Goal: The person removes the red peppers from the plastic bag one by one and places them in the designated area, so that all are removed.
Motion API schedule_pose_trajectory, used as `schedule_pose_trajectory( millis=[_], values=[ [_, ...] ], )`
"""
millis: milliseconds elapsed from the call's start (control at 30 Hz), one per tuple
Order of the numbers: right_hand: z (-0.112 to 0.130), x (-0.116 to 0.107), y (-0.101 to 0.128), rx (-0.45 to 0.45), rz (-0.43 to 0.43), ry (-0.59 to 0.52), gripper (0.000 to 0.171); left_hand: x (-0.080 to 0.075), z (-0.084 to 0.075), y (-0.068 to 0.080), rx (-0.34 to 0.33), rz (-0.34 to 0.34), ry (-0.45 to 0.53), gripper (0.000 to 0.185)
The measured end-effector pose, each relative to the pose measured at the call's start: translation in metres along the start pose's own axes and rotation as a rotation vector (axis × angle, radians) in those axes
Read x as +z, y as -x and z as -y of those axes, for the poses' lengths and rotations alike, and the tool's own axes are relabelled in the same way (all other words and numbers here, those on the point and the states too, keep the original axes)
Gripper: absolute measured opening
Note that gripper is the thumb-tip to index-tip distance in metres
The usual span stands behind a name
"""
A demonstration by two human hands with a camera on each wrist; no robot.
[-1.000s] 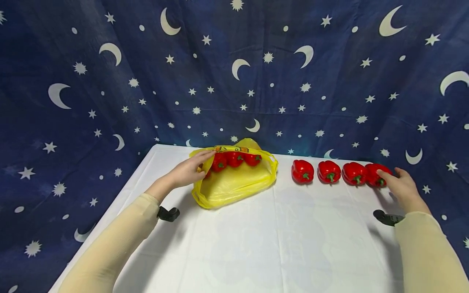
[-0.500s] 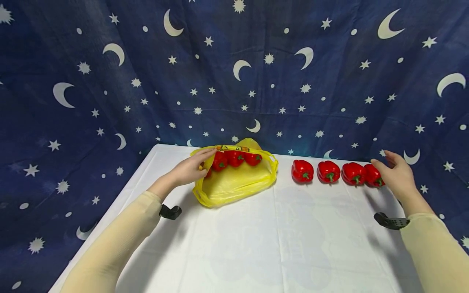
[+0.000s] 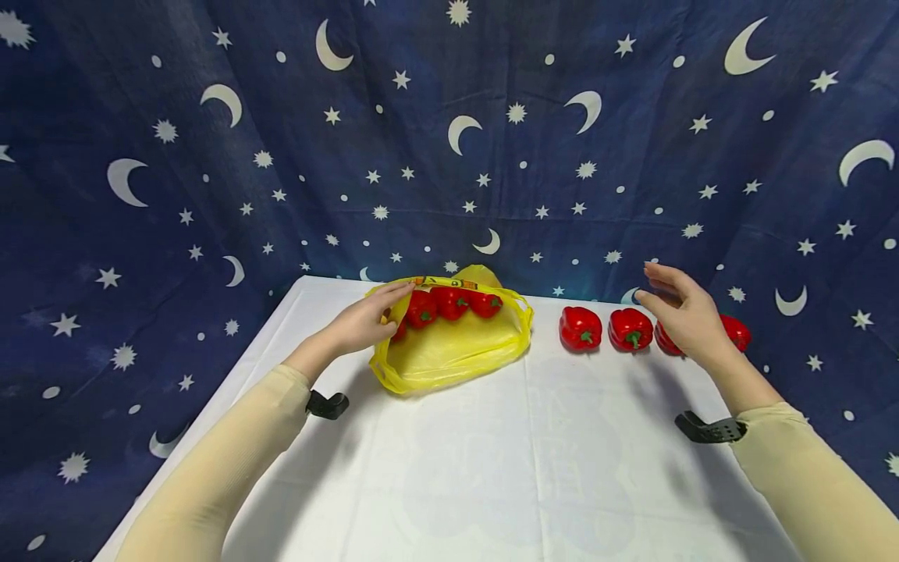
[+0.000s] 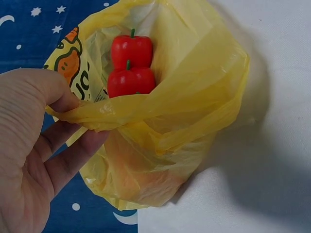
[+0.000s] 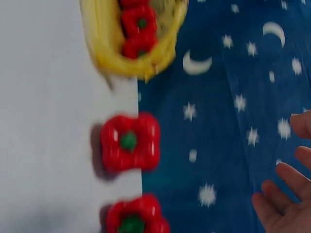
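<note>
My left hand [image 3: 361, 321] pinches the rim of a yellow plastic bag [image 3: 449, 363] between thumb and fingers. The bag lies on its side with its mouth facing me. Several red bell peppers [image 4: 131, 81] with green stems sit inside it; the left wrist view shows its printed wall [image 4: 69, 63]. My right hand [image 3: 691, 320] hovers with nothing in it, fingers loosely bent, above a row of red bell peppers on the table. From the head it covers most of the third pepper [image 3: 669, 340]; the pepper at the right end [image 3: 735, 332] shows beside the wrist.
The white-covered table [image 3: 506, 468] ends just behind the bag and the row. A dark blue curtain [image 3: 534, 156] with moons and stars hangs behind it. The row's left peppers [image 3: 580, 329] stand a short way right of the bag.
My right hand has left the pepper at the right end of the row, risen and moved left over the row. The left hand keeps its hold on the bag's rim.
</note>
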State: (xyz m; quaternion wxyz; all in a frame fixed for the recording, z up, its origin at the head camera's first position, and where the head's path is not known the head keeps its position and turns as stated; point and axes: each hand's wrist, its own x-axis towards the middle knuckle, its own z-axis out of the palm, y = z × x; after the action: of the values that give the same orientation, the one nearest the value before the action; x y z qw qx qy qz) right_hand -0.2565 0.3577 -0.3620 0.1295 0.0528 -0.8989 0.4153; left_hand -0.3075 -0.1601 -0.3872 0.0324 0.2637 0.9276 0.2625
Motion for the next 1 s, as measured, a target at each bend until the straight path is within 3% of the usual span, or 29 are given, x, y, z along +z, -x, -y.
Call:
schedule_pose_trajectory(
  millis=[367, 700, 1000],
  values=[
    [0.048, 0.051, 0.001, -0.123, 0.191, -0.128, 0.057, -0.003, -0.002, 0.000, -0.025, 0.007, -0.025, 0.076],
    [0.073, 0.109, 0.001, -0.185, 0.401, -0.211, 0.061, -0.005, -0.005, 0.000, -0.024, -0.004, -0.037, 0.078],
    [0.090, 0.157, -0.005, -0.238, 0.511, -0.268, 0.059, -0.004, -0.005, 0.000, -0.024, -0.009, -0.035, 0.078]
  ],
)
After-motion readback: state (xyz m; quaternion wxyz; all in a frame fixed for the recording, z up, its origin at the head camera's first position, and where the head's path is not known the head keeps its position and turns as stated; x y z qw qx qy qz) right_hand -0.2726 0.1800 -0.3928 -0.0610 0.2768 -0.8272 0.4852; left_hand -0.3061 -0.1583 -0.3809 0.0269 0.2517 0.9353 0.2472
